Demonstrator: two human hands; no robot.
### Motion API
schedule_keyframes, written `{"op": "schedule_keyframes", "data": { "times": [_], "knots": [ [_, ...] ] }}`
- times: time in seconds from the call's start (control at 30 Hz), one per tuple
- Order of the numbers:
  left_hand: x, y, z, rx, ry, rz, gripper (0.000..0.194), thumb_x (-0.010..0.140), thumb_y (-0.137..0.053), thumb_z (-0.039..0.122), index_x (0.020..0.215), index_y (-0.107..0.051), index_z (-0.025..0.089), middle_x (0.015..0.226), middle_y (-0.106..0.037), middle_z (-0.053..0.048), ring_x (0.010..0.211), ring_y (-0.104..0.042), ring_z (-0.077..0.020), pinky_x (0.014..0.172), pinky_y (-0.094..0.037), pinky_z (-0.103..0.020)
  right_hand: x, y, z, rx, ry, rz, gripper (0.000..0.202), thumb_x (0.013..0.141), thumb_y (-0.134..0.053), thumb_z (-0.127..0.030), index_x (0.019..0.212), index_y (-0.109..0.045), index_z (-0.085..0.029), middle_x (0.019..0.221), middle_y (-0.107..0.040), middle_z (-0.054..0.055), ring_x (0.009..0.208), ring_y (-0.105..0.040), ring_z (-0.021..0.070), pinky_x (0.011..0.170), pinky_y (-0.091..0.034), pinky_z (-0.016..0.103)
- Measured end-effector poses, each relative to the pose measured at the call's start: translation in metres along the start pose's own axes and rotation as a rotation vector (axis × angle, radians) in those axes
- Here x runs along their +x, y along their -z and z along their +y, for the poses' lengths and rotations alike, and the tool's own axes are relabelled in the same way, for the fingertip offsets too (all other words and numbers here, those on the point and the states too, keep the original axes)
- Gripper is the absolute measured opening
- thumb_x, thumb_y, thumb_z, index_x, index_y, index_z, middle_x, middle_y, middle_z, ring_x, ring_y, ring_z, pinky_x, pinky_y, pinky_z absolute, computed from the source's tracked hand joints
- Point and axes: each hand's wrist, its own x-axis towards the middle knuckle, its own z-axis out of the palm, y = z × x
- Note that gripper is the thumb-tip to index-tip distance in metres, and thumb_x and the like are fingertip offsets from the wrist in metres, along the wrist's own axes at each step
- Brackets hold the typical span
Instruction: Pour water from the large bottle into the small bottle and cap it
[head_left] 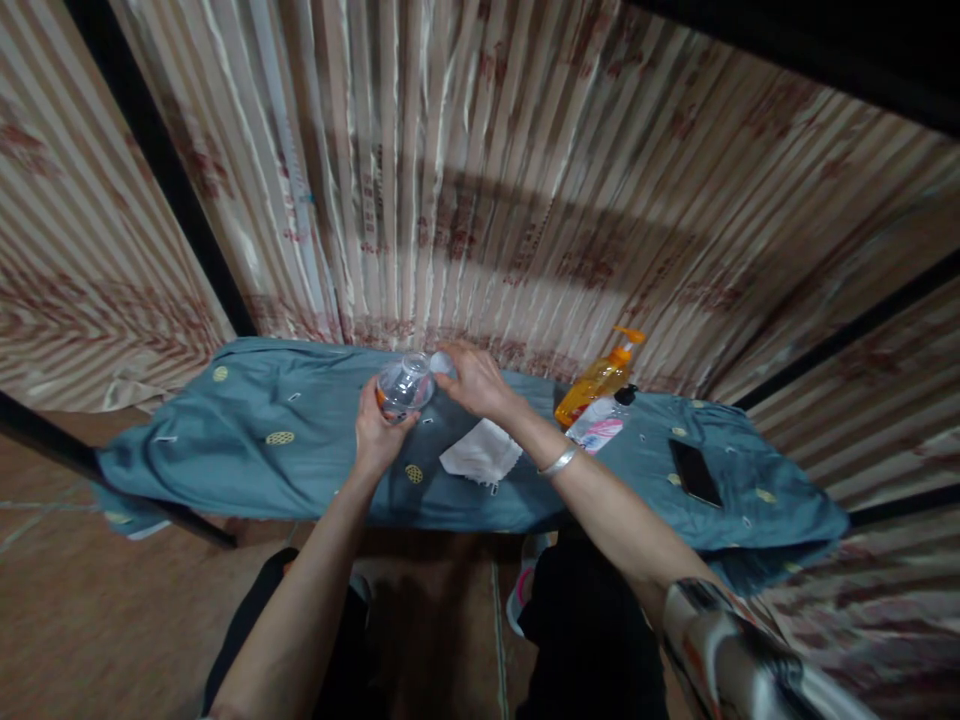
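My left hand (379, 425) is wrapped round a clear plastic bottle (406, 385) with some orange on its side. The bottle's open mouth faces up toward me. Beside that mouth my right hand (476, 378) pinches a small round white cap (441, 364). The cap is off the bottle, close to its neck. Below my right wrist a white cloth (484, 452) lies spread on the blue-grey fabric cover (322, 485), partly behind my forearm.
Right of my right forearm are an orange pump bottle (598, 385) and a clear bottle with a black top and pink label (600, 425). A black phone (695, 473) lies farther right. Dark metal posts (180, 200) frame the covered surface, with a striped curtain (480, 220) behind.
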Motion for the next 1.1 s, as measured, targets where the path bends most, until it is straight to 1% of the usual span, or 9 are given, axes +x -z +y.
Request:
{"op": "schedule_keyframes", "data": {
  "times": [0.13,0.27,0.43,0.53,0.73,0.87,0.93,1.0,1.1],
  "knots": [
    [-0.006,0.001,-0.002,-0.006,-0.076,-0.02,0.091,0.065,-0.096,0.025,0.147,-0.056,0.023,0.141,-0.073,-0.015,0.126,-0.075,-0.0364,0.107,-0.064,-0.052,-0.012,0.013,0.002,-0.02,0.085,-0.052,0.057,0.1,-0.074,-0.014,0.156,-0.064,-0.018,0.151,-0.077,0.017,0.143,-0.072,0.033,0.122,-0.056,0.047],
    [-0.011,-0.001,-0.004,0.002,-0.136,-0.046,0.09,0.067,-0.096,0.025,0.148,-0.056,0.023,0.144,-0.072,-0.016,0.135,-0.071,-0.0389,0.117,-0.058,-0.058,-0.024,0.022,0.002,0.059,0.117,-0.104,0.057,0.1,-0.075,-0.013,0.155,-0.061,-0.018,0.146,-0.079,0.017,0.127,-0.08,0.0299,0.109,-0.062,0.042],
    [-0.016,-0.007,-0.002,0.025,-0.191,-0.087,0.088,0.069,-0.095,0.024,0.149,-0.056,0.024,0.147,-0.071,-0.017,0.139,-0.069,-0.0412,0.12,-0.055,-0.06,-0.025,0.032,0.004,0.052,0.141,-0.134,0.042,0.098,-0.075,-0.015,0.14,-0.067,-0.016,0.126,-0.083,0.013,0.113,-0.08,0.0287,0.1,-0.061,0.039],
    [-0.018,-0.009,-0.003,0.039,-0.208,-0.099,0.088,0.071,-0.093,0.023,0.15,-0.055,0.023,0.148,-0.071,-0.018,0.141,-0.068,-0.042,0.12,-0.054,-0.061,-0.023,0.036,0.008,0.028,0.212,-0.166,0.038,0.097,-0.073,-0.012,0.136,-0.07,-0.016,0.128,-0.082,0.013,0.117,-0.077,0.0289,0.104,-0.059,0.04],
    [-0.019,-0.01,-0.006,0.064,-0.233,-0.116,0.089,0.071,-0.094,0.021,0.15,-0.054,0.022,0.146,-0.071,-0.019,0.139,-0.069,-0.0418,0.119,-0.055,-0.059,-0.02,0.039,0.012,0.001,0.331,-0.227,0.039,0.1,-0.069,-0.009,0.139,-0.07,-0.016,0.14,-0.077,0.015,0.131,-0.072,0.03,0.113,-0.056,0.044],
    [-0.02,-0.01,-0.006,0.074,-0.252,-0.119,0.087,0.073,-0.094,0.022,0.15,-0.054,0.023,0.147,-0.071,-0.018,0.139,-0.069,-0.041,0.119,-0.055,-0.059,-0.018,0.041,0.011,-0.071,0.377,-0.27,0.031,0.103,-0.068,-0.01,0.133,-0.071,-0.016,0.13,-0.078,0.015,0.126,-0.072,0.0306,0.109,-0.056,0.043],
    [-0.021,-0.01,-0.005,0.075,-0.257,-0.119,0.087,0.073,-0.094,0.022,0.151,-0.054,0.023,0.147,-0.072,-0.017,0.138,-0.069,-0.0408,0.118,-0.055,-0.059,-0.017,0.041,0.009,-0.097,0.368,-0.276,0.025,0.105,-0.069,-0.014,0.13,-0.072,-0.015,0.127,-0.079,0.015,0.122,-0.073,0.0302,0.105,-0.055,0.04],
    [-0.021,-0.01,-0.004,0.075,-0.261,-0.121,0.087,0.073,-0.094,0.021,0.151,-0.054,0.023,0.147,-0.072,-0.017,0.138,-0.07,-0.0405,0.118,-0.056,-0.058,-0.017,0.042,0.007,-0.124,0.325,-0.28,0.018,0.111,-0.068,-0.024,0.126,-0.072,-0.015,0.122,-0.08,0.016,0.115,-0.074,0.0294,0.098,-0.055,0.037],
    [-0.022,-0.01,-0.004,0.076,-0.262,-0.122,0.088,0.072,-0.094,0.02,0.151,-0.055,0.023,0.146,-0.072,-0.017,0.138,-0.07,-0.0403,0.119,-0.055,-0.059,-0.017,0.04,0.004,-0.189,0.209,-0.284,0.033,0.118,-0.059,-0.043,0.117,-0.074,-0.013,0.107,-0.082,0.017,0.101,-0.077,0.0294,0.087,-0.053,0.035]
  ]
}}
